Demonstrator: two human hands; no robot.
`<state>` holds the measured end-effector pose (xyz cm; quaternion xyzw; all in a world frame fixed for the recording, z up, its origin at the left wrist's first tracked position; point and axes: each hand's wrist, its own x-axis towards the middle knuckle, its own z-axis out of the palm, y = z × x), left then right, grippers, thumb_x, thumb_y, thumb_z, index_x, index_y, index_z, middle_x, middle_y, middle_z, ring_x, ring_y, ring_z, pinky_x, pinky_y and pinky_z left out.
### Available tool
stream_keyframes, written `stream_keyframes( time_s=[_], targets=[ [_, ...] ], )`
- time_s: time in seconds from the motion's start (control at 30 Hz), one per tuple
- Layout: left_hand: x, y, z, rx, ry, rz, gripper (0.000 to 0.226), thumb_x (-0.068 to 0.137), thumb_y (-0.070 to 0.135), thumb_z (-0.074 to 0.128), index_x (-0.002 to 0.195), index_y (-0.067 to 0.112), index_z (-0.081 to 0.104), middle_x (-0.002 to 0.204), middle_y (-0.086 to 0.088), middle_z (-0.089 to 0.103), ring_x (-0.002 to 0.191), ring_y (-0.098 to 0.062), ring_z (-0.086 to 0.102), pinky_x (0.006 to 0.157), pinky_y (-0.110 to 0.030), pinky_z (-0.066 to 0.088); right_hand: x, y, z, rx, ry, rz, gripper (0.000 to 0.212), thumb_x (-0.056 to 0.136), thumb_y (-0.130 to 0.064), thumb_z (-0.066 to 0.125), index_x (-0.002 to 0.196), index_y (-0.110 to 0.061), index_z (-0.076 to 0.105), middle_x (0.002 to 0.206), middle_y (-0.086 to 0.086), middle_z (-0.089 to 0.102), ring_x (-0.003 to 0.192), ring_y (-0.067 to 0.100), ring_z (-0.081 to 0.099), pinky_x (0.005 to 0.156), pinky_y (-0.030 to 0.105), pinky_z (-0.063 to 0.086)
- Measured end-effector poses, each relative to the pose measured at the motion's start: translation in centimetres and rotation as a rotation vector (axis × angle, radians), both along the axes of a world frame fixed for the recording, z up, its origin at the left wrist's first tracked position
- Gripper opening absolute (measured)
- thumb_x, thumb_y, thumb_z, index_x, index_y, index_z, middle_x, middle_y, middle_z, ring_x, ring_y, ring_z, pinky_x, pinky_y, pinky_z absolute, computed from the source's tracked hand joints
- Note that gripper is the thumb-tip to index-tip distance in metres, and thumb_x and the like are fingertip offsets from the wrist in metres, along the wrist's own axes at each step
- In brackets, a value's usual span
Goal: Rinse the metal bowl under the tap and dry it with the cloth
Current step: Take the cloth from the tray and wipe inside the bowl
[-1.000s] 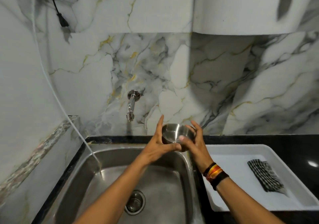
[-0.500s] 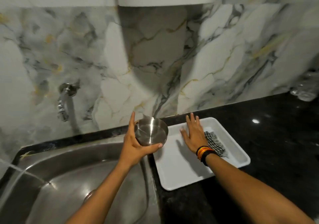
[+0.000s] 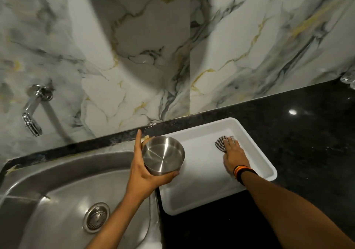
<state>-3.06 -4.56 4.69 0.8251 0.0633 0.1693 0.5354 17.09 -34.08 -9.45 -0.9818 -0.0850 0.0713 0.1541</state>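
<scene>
Holding the metal bowl [image 3: 163,155] in our left hand [image 3: 143,174], we have it tilted so its open mouth faces us, above the seam where the sink [image 3: 63,187] meets the white tray [image 3: 201,197]. The thumb hooks under the lower wall and the fingers wrap behind the rim, so that hand is clamped on the bowl. No water runs from the tap [image 3: 32,112], which sits well apart to the left.

Our right hand [image 3: 233,154] lies flat in the tray with its fingertips on the checked cloth [image 3: 221,143]. We cannot tell whether the fingers have pinched the fabric or only rest on it.

The step in hand, we judge, is collecting the cloth. We do best to gather a good bunch of it rather than a corner, so it fills the bowl when wiping. We keep the bowl tipped toward the sink, letting drips fall there instead of onto the dark table [image 3: 307,133]. Wet steel is slippery, so the left grip should stay firm while the cloth pushes.
</scene>
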Motion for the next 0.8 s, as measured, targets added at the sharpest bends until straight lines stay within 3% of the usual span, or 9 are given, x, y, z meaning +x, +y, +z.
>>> stream_keyframes(
  time_s=[0.13, 0.23, 0.33, 0.4, 0.43, 0.5, 0.6, 0.7, 0.8],
  targets=[
    [-0.5, 0.4, 0.2, 0.039, 0.015, -0.017, 0.162, 0.05, 0.041, 0.109, 0.17, 0.043, 0.001, 0.152, 0.023, 0.054, 0.143, 0.005, 0.049, 0.111, -0.005, 0.037, -0.8, 0.3, 2.0, 0.391, -0.041, -0.219, 0.056, 0.098, -0.011, 0.051, 0.153, -0.018, 0.043, 0.154, 0.013, 0.049, 0.138, 0.036, 0.049, 0.121, 0.046, 0.033],
    [-0.2, 0.2, 0.3, 0.054, 0.017, -0.059, 0.163, 0.052, 0.041, 0.109, 0.171, 0.04, -0.002, 0.151, 0.025, 0.053, 0.145, 0.002, 0.048, 0.113, -0.008, 0.036, -1.9, 1.3, 5.8, 0.701, -0.07, -0.451, 0.043, 0.105, -0.015, 0.045, 0.148, -0.014, 0.05, 0.14, 0.02, 0.062, 0.126, 0.041, 0.058, 0.111, 0.048, 0.042],
    [-2.2, 2.2, 1.0, 0.07, -0.019, -0.054, 0.162, 0.054, 0.041, 0.108, 0.171, 0.037, -0.004, 0.153, 0.024, 0.052, 0.146, -0.001, 0.047, 0.118, -0.014, 0.036, -5.1, 6.8, 12.7, 0.987, -0.091, -0.343, 0.041, 0.107, -0.014, 0.044, 0.147, -0.013, 0.053, 0.141, 0.014, 0.061, 0.132, 0.031, 0.055, 0.113, 0.039, 0.043],
    [-3.1, 3.6, 1.4, 0.098, -0.039, -0.053, 0.161, 0.056, 0.04, 0.108, 0.172, 0.033, -0.003, 0.155, 0.017, 0.052, 0.147, -0.004, 0.048, 0.119, -0.016, 0.036, -8.1, 9.8, 17.0, 1.053, -0.081, -0.136, 0.042, 0.107, -0.012, 0.045, 0.148, -0.017, 0.051, 0.139, 0.003, 0.061, 0.126, 0.017, 0.057, 0.103, 0.02, 0.046],
    [-3.7, 4.2, 1.7, 0.106, -0.047, -0.05, 0.16, 0.056, 0.041, 0.108, 0.172, 0.031, -0.003, 0.156, 0.015, 0.052, 0.147, -0.006, 0.049, 0.12, -0.02, 0.038, -10.1, 11.2, 18.9, 1.034, -0.07, -0.013, 0.044, 0.107, -0.011, 0.045, 0.15, -0.019, 0.05, 0.134, 0.0, 0.062, 0.118, 0.011, 0.06, 0.096, 0.012, 0.047],
    [-4.8, 5.3, 2.3, 0.13, -0.067, -0.04, 0.16, 0.058, 0.042, 0.107, 0.173, 0.027, -0.003, 0.158, 0.012, 0.051, 0.148, -0.009, 0.05, 0.122, -0.027, 0.04, -14.4, 14.3, 22.2, 0.899, -0.079, 0.215, 0.047, 0.105, -0.011, 0.047, 0.151, -0.023, 0.048, 0.126, 0.002, 0.068, 0.106, 0.012, 0.066, 0.092, 0.019, 0.053],
    [-6.0, 6.7, 3.0, 0.152, -0.092, -0.045, 0.161, 0.059, 0.03, 0.107, 0.172, 0.024, -0.006, 0.157, 0.01, 0.053, 0.145, -0.006, 0.053, 0.121, -0.029, 0.044, -19.5, 18.6, 23.7, 0.37, -0.252, 0.5, 0.052, 0.097, -0.014, 0.052, 0.149, -0.019, 0.049, 0.143, 0.007, 0.061, 0.127, 0.024, 0.06, 0.103, 0.035, 0.05],
    [-7.2, 8.1, 3.2, 0.208, -0.103, -0.06, 0.165, 0.056, 0.025, 0.106, 0.172, 0.031, -0.01, 0.157, 0.008, 0.054, 0.146, -0.012, 0.054, 0.123, -0.041, 0.045, -22.7, 22.1, 23.7, -0.016, -0.405, 0.559, 0.039, 0.09, -0.019, 0.054, 0.127, -0.016, 0.064, 0.131, 0.006, 0.067, 0.125, 0.025, 0.057, 0.09, 0.034, 0.053],
    [-9.0, 9.4, 2.8, 0.238, -0.107, -0.07, 0.166, 0.053, 0.025, 0.105, 0.171, 0.031, -0.011, 0.158, 0.006, 0.052, 0.148, -0.015, 0.053, 0.123, -0.044, 0.044, -24.7, 24.0, 24.1, -0.079, -0.371, 0.522, 0.019, 0.089, -0.019, 0.056, 0.1, -0.016, 0.071, 0.102, 0.004, 0.073, 0.108, 0.024, 0.059, 0.077, 0.032, 0.049]
  ],
)
